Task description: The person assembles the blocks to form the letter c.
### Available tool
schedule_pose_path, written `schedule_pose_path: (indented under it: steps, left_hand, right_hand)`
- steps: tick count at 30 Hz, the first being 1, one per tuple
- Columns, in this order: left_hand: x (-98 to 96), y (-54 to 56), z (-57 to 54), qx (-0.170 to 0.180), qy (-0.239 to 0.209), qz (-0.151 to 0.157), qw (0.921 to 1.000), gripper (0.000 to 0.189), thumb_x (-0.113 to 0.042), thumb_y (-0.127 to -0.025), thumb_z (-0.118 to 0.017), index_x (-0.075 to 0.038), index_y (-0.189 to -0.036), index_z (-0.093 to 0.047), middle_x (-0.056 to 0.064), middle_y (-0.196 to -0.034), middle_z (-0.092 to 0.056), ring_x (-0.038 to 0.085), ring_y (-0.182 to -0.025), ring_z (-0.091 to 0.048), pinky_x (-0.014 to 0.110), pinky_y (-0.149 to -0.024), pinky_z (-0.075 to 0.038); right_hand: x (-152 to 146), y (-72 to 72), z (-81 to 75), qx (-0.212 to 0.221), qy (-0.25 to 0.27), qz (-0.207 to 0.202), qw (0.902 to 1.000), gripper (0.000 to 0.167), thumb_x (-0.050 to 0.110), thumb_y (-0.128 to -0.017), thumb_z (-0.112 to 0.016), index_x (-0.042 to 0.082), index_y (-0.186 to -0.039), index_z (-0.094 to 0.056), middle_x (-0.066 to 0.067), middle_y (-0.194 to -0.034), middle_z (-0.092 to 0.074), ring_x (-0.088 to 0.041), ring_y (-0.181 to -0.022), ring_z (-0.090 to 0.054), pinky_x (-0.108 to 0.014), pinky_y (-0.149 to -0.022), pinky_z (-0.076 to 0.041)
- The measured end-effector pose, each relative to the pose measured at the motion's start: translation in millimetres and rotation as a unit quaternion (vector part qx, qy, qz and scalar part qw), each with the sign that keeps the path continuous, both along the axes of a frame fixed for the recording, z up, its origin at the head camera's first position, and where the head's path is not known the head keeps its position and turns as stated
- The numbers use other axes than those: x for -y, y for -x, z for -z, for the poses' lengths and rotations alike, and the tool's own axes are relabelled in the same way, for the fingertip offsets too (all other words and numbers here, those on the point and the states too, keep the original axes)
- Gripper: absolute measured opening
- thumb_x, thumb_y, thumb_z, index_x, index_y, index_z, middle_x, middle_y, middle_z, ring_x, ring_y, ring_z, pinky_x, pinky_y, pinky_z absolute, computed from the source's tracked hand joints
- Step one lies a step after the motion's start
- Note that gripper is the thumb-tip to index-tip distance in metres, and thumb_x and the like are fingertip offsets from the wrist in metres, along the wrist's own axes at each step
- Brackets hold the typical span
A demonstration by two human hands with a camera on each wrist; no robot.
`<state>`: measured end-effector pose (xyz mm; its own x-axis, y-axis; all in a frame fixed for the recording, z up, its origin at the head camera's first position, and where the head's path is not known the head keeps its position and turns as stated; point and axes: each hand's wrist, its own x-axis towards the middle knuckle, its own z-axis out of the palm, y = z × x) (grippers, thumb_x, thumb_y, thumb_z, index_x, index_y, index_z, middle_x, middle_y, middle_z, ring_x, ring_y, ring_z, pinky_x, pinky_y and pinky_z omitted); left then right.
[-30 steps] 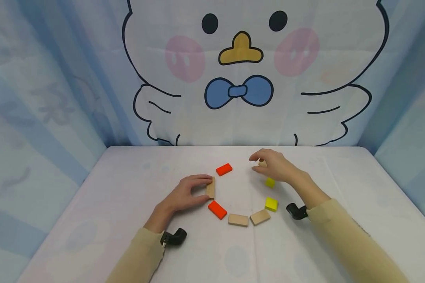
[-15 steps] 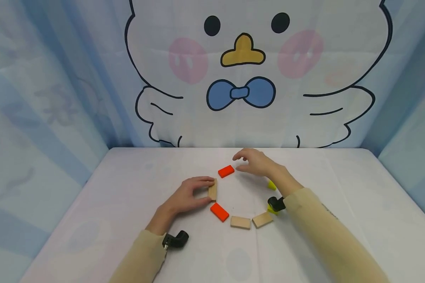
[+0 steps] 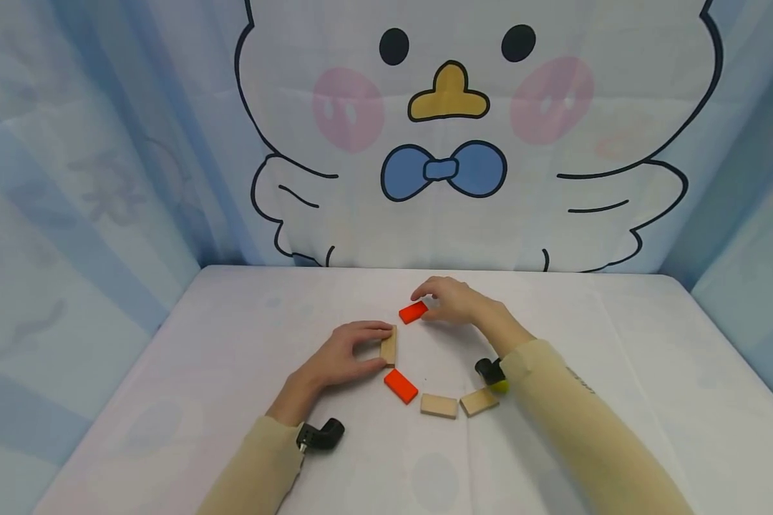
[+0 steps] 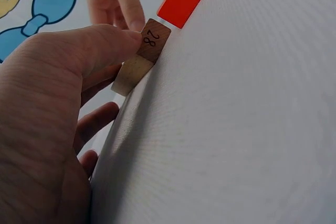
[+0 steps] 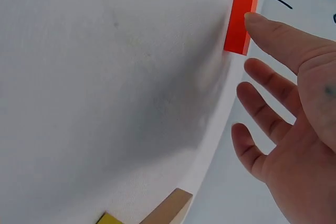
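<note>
While on block [image 3: 413,312], right hand [image 3: 449,300] outstretched

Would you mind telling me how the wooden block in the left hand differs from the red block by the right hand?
The wooden block is plain tan wood; the far red block is bright red. The left hand pinches the wooden block between thumb and fingers, standing on edge, while the right hand touches the red block only with a fingertip, other fingers spread. Both are small rectangular blocks on the white table.
</note>
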<state>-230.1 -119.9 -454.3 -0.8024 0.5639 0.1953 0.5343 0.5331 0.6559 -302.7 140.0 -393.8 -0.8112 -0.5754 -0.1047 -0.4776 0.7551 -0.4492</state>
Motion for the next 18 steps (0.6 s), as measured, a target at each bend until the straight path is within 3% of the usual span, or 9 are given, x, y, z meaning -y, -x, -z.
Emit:
schedule_pose_path:
  steps: [18]
  left_hand:
    - [1.2, 2.1, 3.7, -0.022, -0.016, 0.024, 0.9993, 0.033, -0.018, -0.090, -0.075, -0.012, -0.122, -0.075, 0.002, -0.137, -0.062, 0.024, -0.131, -0.051, 0.051, -0.110, -0.038]
  right_hand:
    - [10.7, 3.4, 9.3, -0.028, -0.016, 0.003, 0.9995, 0.026, 0.013, -0.095, -0.071, 0.010, -0.120, -0.072, -0.007, -0.121, -0.064, -0.026, -0.109, -0.057, -0.045, -0.100, -0.047]
